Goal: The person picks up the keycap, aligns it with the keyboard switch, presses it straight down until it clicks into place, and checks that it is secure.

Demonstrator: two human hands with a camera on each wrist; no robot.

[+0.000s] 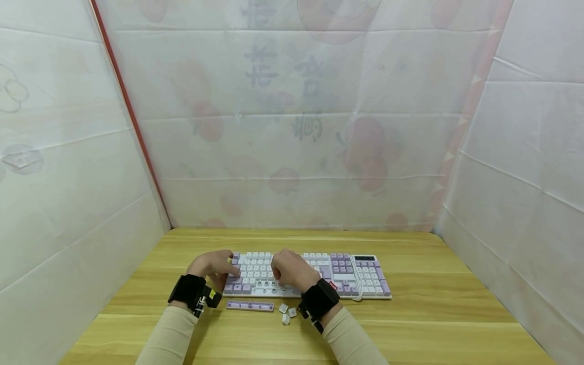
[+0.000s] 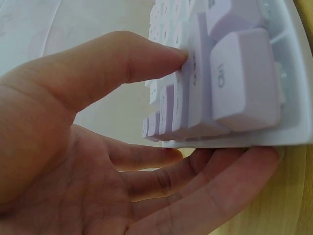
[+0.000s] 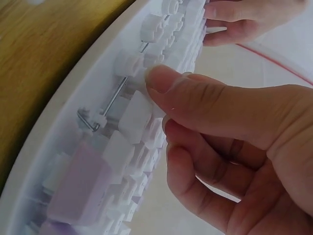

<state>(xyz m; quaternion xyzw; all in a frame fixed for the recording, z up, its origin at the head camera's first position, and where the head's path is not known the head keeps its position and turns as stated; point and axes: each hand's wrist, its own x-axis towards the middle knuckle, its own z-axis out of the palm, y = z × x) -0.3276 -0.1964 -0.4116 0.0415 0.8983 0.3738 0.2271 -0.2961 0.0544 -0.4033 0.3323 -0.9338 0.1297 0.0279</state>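
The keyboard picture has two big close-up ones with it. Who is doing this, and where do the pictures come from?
There is no robot: these are a person's two bare hands. The wide picture comes from a camera on their head, looking forward and down. The close-ups come from cameras on the left and right wrists.

On the wooden table lies a white and purple keyboard with a white cable across it. In front of it are a purple space bar keycap and three loose white keycaps.

The left hand grips the keyboard's left end, thumb on top. The right hand works over the space bar's gap; I can't tell whether its fingertips pinch anything.
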